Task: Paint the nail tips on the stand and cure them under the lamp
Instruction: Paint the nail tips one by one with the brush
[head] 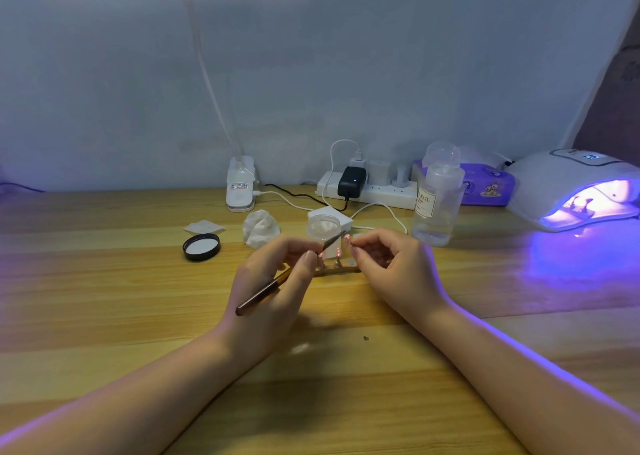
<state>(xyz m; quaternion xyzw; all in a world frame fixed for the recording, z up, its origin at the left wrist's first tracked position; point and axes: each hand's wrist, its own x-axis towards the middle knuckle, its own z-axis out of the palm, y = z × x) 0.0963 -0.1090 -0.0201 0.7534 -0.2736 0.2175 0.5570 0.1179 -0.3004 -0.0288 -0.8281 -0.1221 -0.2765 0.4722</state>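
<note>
My left hand point(277, 281) grips a thin brown nail brush point(263, 293), its tip reaching up and right toward a pink nail tip point(347, 240). My right hand point(391, 264) pinches that nail tip's holder between thumb and forefinger. Below and between the hands stands the nail stand point(337, 270) on the wooden table point(138, 316), with two more pink tips on pegs. At the far right the white curing lamp point(568, 184) glows purple, with another stand of tips point(579, 209) inside it.
Behind the hands are a clear jar of cotton point(323, 228), its black lid point(201, 246), a crumpled tissue point(260, 228), a cotton pad point(203, 227), a pump bottle point(438, 198), a power strip point(367, 188) with cables, a tissue pack point(488, 184) and a desk-lamp base point(240, 188).
</note>
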